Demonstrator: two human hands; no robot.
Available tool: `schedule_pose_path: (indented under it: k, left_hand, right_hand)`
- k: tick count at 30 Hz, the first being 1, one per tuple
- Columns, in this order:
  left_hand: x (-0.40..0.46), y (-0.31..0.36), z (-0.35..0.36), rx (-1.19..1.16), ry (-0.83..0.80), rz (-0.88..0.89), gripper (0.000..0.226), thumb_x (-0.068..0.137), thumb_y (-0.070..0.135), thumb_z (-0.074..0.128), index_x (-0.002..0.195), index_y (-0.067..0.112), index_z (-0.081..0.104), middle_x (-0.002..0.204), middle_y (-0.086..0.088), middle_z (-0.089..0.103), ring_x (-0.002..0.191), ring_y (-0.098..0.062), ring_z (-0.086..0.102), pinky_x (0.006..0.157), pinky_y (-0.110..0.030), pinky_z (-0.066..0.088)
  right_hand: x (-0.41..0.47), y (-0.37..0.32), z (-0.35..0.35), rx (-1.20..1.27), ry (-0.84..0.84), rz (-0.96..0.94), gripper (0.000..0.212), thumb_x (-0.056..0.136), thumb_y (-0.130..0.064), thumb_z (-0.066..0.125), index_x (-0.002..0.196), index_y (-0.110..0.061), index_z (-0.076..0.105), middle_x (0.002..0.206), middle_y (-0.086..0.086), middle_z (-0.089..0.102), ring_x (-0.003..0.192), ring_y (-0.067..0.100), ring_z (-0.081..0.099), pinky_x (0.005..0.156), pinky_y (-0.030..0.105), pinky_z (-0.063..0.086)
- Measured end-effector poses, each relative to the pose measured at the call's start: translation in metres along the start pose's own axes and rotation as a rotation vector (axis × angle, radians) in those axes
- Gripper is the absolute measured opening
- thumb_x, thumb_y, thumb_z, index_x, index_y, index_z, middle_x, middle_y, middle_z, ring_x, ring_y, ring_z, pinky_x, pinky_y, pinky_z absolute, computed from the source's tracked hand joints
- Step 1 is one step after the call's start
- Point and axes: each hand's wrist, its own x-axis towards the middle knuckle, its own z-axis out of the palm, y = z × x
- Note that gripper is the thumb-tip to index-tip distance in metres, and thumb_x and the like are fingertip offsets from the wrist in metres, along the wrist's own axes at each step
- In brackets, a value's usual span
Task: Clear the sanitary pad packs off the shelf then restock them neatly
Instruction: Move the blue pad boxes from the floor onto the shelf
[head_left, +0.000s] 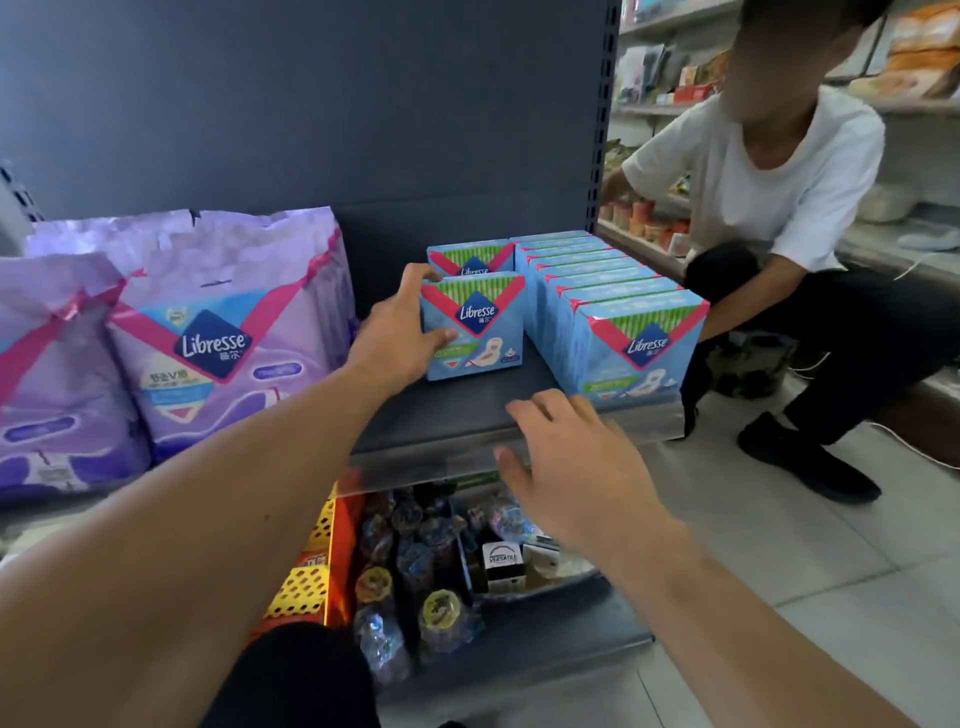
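1. A dark grey shelf runs across the middle of the view, with a clear plastic strip along its front edge.
2. The left hand reaches onto the shelf and grips a blue pad pack by its left edge. The fingers curl over the top corner and the thumb lies across the front. The pack stands upright on the shelf, its Libresse label facing forward.
3. A second blue pack stands just behind the gripped one, partly hidden by it.
4. To the right, a row of blue packs stands upright, pressed together front to back, reaching from the shelf's front edge to the back panel. A gap separates this row from the gripped pack.
5. The right hand hovers at the shelf's front edge, fingers spread and relaxed, holding nothing. Its fingertips are near the front pack of the row, not touching it.
6. On the left of the shelf stand large purple pad packs, taller than the blue ones.
7. Below the shelf, a lower level holds wrapped bottles and a red and yellow perforated basket.
8. A second person in a white shirt crouches at the right, reaching into neighbouring shelves.
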Motion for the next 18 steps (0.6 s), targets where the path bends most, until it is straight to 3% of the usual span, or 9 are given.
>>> schedule_pose_path:
  k: [6,11,16,18]
  left_hand:
    - [0.039,-0.008,0.020,0.074,0.073,-0.067,0.051,0.087,0.020,0.071,0.123,0.031,0.036,0.104,0.008,0.060,0.088,-0.015,0.061,0.069,-0.029,0.048]
    - [0.058,-0.016,0.036,0.084,0.095,-0.078,0.051,0.088,0.019,0.068,0.121,0.036,0.034,0.116,-0.002,0.065,0.097,-0.023,0.065,0.083,-0.043,0.056]
    - [0.071,-0.017,0.043,0.144,0.124,-0.058,0.052,0.090,0.019,0.066,0.131,0.030,0.036,0.120,-0.007,0.056,0.103,-0.021,0.061,0.077,-0.034,0.053]
    - [0.075,-0.017,0.045,0.178,0.137,-0.063,0.052,0.090,0.020,0.065,0.131,0.032,0.035,0.122,-0.008,0.053,0.102,-0.023,0.061,0.077,-0.037,0.054]
  right_hand:
    - [0.024,0.003,0.008,0.009,0.041,-0.047,0.042,0.097,-0.048,0.038,0.131,-0.024,0.044,0.126,-0.003,0.046,0.120,0.022,0.041,0.093,0.040,0.040]
    - [0.047,0.000,0.014,-0.020,0.075,-0.062,0.039,0.095,-0.045,0.042,0.124,-0.020,0.050,0.117,0.001,0.051,0.113,0.025,0.046,0.086,0.042,0.040]
    - [0.060,0.005,0.017,-0.008,0.044,-0.044,0.037,0.097,-0.045,0.039,0.124,-0.021,0.047,0.119,-0.001,0.049,0.115,0.023,0.044,0.089,0.041,0.040]
    - [0.066,0.004,0.018,-0.003,0.034,-0.031,0.035,0.097,-0.045,0.039,0.120,-0.020,0.048,0.117,0.000,0.048,0.115,0.023,0.044,0.087,0.040,0.040]
